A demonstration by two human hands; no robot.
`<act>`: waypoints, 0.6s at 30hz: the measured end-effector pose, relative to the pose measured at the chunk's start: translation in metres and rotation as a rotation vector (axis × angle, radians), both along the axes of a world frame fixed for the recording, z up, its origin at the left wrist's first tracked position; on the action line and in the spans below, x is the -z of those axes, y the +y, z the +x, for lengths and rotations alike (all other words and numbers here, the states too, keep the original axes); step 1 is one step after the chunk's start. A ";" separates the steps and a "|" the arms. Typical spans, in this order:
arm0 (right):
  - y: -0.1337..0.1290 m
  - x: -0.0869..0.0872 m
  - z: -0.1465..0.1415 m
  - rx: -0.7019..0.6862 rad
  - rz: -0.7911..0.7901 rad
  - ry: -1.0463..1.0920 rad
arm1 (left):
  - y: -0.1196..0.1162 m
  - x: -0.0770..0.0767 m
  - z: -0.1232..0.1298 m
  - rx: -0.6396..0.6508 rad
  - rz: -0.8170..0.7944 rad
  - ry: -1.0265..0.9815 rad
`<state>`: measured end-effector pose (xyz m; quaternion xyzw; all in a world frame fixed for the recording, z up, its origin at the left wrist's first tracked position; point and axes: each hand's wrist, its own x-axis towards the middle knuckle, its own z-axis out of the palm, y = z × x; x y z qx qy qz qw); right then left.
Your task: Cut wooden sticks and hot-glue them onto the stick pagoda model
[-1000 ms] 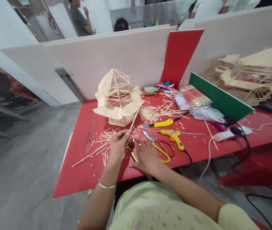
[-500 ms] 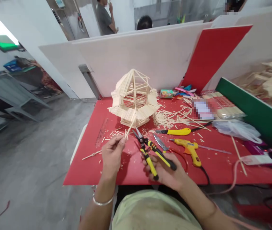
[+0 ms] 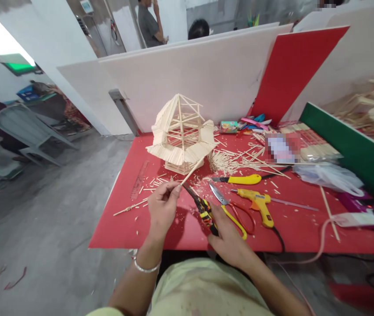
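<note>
My left hand (image 3: 163,206) pinches the lower end of a thin wooden stick (image 3: 192,170) that slants up to the right. My right hand (image 3: 228,239) is wrapped round the yellow-and-black handles of the cutters (image 3: 205,211); their blades point up-left, close to the stick and my left fingertips. Behind the hands stands a wooden stick model (image 3: 182,131) with a pointed, partly covered roof. To the right of the cutters lie red-and-yellow-handled scissors (image 3: 219,194), a yellow knife (image 3: 244,179) and a yellow glue gun (image 3: 255,202).
Loose sticks (image 3: 229,161) are heaped right of the model on the red table (image 3: 121,210). A clear ruler (image 3: 140,180) lies left. A plastic bag (image 3: 326,175) and green board (image 3: 344,153) are on the right. White boards (image 3: 187,83) stand behind; people are beyond them.
The cutters' handles have come together in my right hand, which has turned over them. The stick in my left hand now slants further to the right.
</note>
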<state>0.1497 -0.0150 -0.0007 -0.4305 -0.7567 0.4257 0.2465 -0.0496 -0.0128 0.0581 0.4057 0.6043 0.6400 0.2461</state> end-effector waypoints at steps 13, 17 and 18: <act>0.014 -0.003 -0.004 0.005 0.118 -0.098 | 0.003 0.001 0.016 0.015 -0.013 0.154; 0.013 0.005 -0.006 0.019 0.135 -0.052 | 0.002 -0.002 0.015 0.042 -0.025 0.196; 0.013 0.006 -0.007 0.031 0.143 -0.043 | 0.001 -0.003 0.014 0.059 -0.032 0.210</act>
